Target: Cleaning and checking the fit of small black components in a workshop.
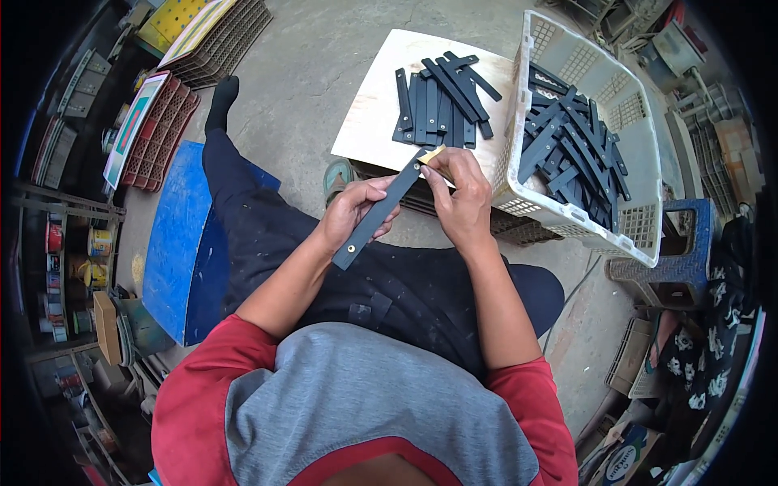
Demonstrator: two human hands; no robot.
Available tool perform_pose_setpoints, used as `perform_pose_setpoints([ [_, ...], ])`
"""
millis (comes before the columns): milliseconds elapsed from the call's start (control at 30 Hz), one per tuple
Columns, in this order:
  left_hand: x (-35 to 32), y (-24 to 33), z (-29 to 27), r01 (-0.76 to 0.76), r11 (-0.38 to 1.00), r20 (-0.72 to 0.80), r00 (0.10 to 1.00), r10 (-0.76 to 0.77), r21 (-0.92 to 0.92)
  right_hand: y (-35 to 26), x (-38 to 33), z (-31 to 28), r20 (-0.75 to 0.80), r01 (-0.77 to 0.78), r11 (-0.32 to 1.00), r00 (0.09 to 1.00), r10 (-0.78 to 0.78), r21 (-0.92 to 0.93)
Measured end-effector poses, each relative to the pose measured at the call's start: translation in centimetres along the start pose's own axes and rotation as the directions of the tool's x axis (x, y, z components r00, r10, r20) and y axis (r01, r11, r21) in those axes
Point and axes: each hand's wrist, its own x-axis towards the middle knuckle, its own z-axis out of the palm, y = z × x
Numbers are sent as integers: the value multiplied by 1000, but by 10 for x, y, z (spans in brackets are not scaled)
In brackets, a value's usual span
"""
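My left hand (350, 212) grips a flat black strip (374, 217) with a small metal-rimmed hole near each end. The strip slants over my lap, its far end up and to the right. At that far end, my right hand (463, 198) pinches a small yellow piece (433, 154) between thumb and fingers, against or very close to the strip's edge. What the yellow piece is made of I cannot tell. Just beyond my hands, a pile of similar black strips (431, 109) lies on a pale wooden board (365, 113).
To the right, a white plastic crate (506, 180) holds many more black strips (571, 146). A blue panel (182, 243) lies by my left leg. Brown crates (160, 134) stand at the far left, and a blue-grey stool (673, 271) is at the right. Shelves with spools (97, 241) line the left.
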Motion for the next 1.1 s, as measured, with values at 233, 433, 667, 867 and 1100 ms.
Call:
perform_pose_setpoints([
  [233,0,2,0,22,1000,-14,1000,-22,18,-4,1,-5,50,-31,999,998,33,-45],
  [433,2,3,0,4,1000,19,1000,-4,-1,-2,4,-6,-51,112,993,992,-114,-36],
  [667,-1,4,0,-13,999,28,1000,14,-36,-1,4,-6,-45,108,994,993,-108,-1],
  [867,-2,4,0,-33,999,53,998,35,-43,-4,5,-6,-80,71,997,994,-68,36],
  [1100,-2,3,-3,-22,999,37,999,23,-49,1,4,-4,-66,104,994,992,-106,-34],
])
